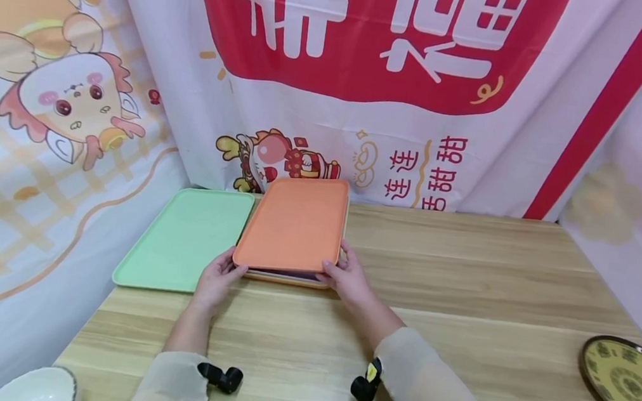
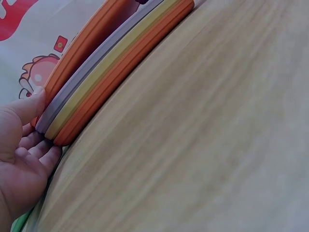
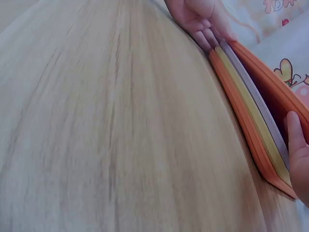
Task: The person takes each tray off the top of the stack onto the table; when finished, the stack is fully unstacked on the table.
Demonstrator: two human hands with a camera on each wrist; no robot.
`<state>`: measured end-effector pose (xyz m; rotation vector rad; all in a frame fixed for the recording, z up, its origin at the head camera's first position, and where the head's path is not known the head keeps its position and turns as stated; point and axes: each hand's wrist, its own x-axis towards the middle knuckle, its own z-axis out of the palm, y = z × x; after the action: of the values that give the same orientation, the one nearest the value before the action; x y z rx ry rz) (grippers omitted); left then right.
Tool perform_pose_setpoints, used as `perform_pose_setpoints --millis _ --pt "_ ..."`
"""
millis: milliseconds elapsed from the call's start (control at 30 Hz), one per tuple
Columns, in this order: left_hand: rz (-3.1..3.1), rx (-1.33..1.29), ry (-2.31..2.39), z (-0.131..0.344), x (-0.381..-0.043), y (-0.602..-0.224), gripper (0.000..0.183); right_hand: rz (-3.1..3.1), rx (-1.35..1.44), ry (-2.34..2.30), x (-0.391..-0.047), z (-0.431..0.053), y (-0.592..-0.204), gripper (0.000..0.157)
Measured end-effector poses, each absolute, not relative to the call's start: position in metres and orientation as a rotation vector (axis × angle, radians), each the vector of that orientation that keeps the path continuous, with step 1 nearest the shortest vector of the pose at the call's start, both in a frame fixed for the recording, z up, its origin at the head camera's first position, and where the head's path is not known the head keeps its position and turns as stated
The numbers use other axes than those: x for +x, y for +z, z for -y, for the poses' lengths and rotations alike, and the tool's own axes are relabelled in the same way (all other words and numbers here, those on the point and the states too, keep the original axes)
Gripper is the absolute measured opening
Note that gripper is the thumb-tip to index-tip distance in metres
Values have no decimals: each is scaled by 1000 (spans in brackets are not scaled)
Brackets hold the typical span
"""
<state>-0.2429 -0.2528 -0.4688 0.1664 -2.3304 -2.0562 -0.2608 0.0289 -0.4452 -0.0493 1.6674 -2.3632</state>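
A pile of rectangular trays lies on the wooden table. Its top orange tray [image 1: 296, 224] is tilted up at the near edge, leaving a gap above a lilac tray [image 2: 79, 79]. Beneath that come a yellow tray [image 2: 91, 82] and another orange tray [image 2: 104, 92]. My left hand [image 1: 215, 282] holds the near left corner, thumb on the top tray's rim and fingers against the edges below. At the near right corner my right hand [image 1: 349, 281] pinches the raised tray, its thumb [image 3: 293, 126] on the rim; its other fingers are mostly hidden.
A light green tray [image 1: 188, 240] lies flat just left of the pile. Toward the right edge of the wooden table [image 1: 455, 365] is a round patterned plate [image 1: 628, 383] with a dark rim. A white bowl [image 1: 38, 386] stands at the near left. Printed cloth [image 1: 328, 118] hangs behind.
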Motion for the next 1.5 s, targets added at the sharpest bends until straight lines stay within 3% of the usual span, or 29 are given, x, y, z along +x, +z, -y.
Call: perform_pose_setpoints --millis 567,1100,1500 --pt "2366 129 -1964 249 -241 -476 75 -1594 -64 -2432 -252 -54 -424 76" --pt "2385 162 -1915 248 -242 -478 73 -1667 -203 -2444 -234 -137 -401 71" --pt "2377 139 -1913 247 -241 -478 73 -1532 -396 -2519 -222 -207 -412 62"
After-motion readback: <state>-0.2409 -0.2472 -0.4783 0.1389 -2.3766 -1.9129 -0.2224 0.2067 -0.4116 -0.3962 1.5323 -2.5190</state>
